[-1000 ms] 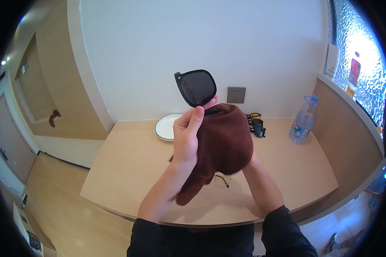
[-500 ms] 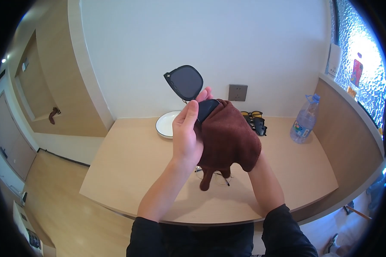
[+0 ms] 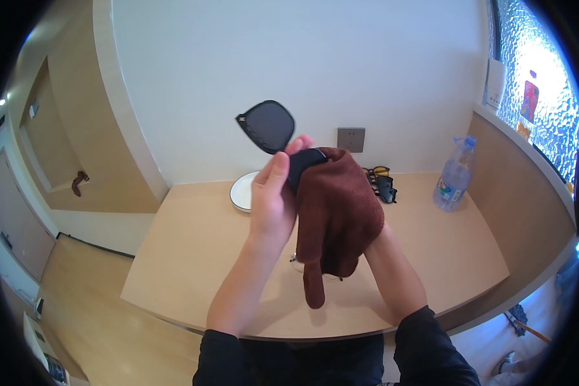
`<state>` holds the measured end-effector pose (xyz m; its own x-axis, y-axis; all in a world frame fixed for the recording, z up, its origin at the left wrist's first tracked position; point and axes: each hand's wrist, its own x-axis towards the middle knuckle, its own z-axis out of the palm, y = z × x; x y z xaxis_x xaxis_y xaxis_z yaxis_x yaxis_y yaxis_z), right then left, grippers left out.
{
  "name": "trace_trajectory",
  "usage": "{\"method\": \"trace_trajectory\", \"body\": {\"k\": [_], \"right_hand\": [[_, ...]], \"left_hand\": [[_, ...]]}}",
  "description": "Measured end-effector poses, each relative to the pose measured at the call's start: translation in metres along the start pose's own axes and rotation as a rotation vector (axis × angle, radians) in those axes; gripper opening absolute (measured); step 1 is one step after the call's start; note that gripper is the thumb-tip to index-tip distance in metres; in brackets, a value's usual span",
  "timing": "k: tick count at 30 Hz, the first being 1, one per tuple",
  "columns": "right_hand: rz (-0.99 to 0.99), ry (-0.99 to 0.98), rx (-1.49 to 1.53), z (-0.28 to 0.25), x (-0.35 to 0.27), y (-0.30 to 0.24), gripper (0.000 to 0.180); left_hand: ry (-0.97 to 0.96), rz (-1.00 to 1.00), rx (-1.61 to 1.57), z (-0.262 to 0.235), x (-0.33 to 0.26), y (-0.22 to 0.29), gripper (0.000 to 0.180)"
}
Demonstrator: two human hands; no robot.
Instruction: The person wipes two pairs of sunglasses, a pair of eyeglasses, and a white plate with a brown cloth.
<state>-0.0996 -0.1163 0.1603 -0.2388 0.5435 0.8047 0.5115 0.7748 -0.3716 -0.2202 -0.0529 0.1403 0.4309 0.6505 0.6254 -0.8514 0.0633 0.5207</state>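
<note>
A pale wooden worktop (image 3: 193,257) carries a dark-rimmed white plate (image 3: 240,194), a cluster of eyewear (image 3: 385,189) near the wall, a clear bottle (image 3: 453,180) and thin-framed glasses (image 3: 294,258) (mostly hidden).

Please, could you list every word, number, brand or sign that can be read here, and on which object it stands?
None can be read clearly.
Plastic bottle: label too small.
Red shape at the window: too blurred.
White sheet: marks too small.
Sunglasses: a tiny pale corner mark, unreadable.
</note>
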Motion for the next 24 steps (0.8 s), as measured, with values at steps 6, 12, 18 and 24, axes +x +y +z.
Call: {"method": "trace_trajectory", "body": {"k": [6, 12, 18, 24], "right_hand": [[0.281, -0.179, -0.496, 0.003, 0.006, -0.034, 0.032], [0.051, 0.151, -0.545, 0.002, -0.002, -0.030, 0.026], [0.418, 0.053, 0.295, 0.010, 0.005, -0.021, 0.020], [0.340, 0.276, 0.388, 0.018, -0.005, -0.014, 0.010]], "left_hand": [[0.006, 0.063, 0.044, -0.001, -0.003, 0.014, 0.031], [-0.036, 0.040, 0.000, 0.007, -0.003, 0.003, 0.031], [-0.023, 0.123, 0.174, -0.002, -0.003, 0.004, 0.032], [-0.065, 0.154, 0.268, 0.005, -0.004, -0.002, 0.032]]}}
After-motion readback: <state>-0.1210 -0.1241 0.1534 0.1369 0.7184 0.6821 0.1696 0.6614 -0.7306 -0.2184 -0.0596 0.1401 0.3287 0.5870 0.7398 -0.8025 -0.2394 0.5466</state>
